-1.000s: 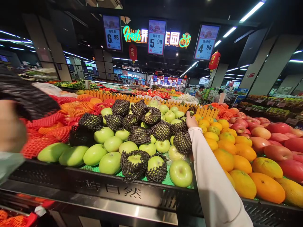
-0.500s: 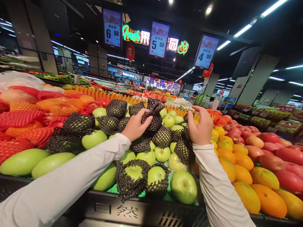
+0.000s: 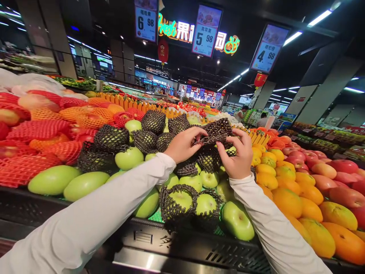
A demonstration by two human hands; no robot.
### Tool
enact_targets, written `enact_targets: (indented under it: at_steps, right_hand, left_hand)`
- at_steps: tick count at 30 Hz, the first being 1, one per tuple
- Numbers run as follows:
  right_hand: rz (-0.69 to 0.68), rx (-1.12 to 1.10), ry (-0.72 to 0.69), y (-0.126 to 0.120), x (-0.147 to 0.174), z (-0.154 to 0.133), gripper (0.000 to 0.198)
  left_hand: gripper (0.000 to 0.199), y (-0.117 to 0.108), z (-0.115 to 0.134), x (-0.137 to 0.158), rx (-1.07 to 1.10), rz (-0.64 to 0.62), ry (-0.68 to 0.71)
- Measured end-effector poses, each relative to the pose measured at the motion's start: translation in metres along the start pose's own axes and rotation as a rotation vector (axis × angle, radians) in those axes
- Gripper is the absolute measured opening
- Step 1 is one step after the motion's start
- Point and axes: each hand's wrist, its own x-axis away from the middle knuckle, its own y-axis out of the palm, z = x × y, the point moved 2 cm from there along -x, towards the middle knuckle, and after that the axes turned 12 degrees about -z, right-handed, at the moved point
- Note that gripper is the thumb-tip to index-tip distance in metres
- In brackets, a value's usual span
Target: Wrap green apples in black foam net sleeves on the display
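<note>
Room opens above the oranges (image 3: 287,199); netted apples (image 3: 145,141) crowd the left hand (image 3: 185,144).

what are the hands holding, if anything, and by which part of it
A black mesh sleeve: the left hand pinches its lower left edge, the right hand its lower right side.

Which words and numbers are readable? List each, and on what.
"6.98": left blue rectangular hanging screen, name blurred
"青苹果 5.98": middle blue rectangular hanging screen
"晚伦橙 4.98": right blue rectangular hanging screen
"resh", "果", "园": colourful glowing sign, partly hidden
"自": black slotted tray front; next character shadowed
Too blurred or small: red round lanterns, distant lit signs, screens' fine print
</note>
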Motion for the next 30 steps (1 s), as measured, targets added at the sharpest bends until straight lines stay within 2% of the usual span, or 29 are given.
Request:
enact_targets:
  at_steps: [5, 8, 10, 13, 15, 18, 21, 24, 27, 30]
  right_hand:
    - [0.106, 0.098, 0.068, -0.005, -0.001, 0.002, 0.013]
    - [0.054, 0.022, 0.023, -0.004, -0.002, -0.002, 0.015]
    - [-0.031, -0.082, -0.042, -0.003, -0.004, -0.009, 0.016]
    - [-0.174, -0.214, -0.116, -0.003, -0.005, -0.018, 0.006]
    - [-0.248, -0.250, -0.126, -0.002, -0.004, -0.021, 0.007]
    - [-0.265, -0.243, -0.081, -0.002, -0.003, -0.018, 0.015]
    - [-0.241, -0.253, 0.040, 0.000, -0.001, -0.013, 0.016]
    - [-0.292, -0.481, 0.307, 0.006, 0.001, -0.010, 0.017]
    - [-0.324, -0.849, 0.617, 0.014, 0.003, -0.008, 0.025]
    - [-0.174, -0.951, 0.752, 0.017, 0.004, -0.004, 0.036]
  left_hand:
    - [0.013, -0.007, -0.006, 0.000, -0.005, 0.300, -0.165]
    - [0.011, -0.009, -0.008, 0.000, 0.075, 0.384, -0.251]
    - [0.012, -0.008, -0.007, 0.001, 0.170, 0.337, -0.270]
    - [0.046, -0.004, -0.001, 0.002, 0.234, 0.171, -0.176]
    - [0.064, -0.001, 0.003, 0.002, 0.175, 0.077, -0.087]
    - [0.060, 0.002, 0.005, 0.001, 0.074, 0.031, -0.030]
    - [0.034, 0.001, 0.005, 0.001, 0.100, 0.063, -0.009]
    - [0.026, 0.001, 0.007, 0.002, 0.195, 0.061, 0.009]
    - [0.023, 0.003, 0.011, 0.003, 0.209, -0.032, 0.044]
    - [0.017, 0.007, 0.016, 0.005, 0.140, -0.196, 0.096]
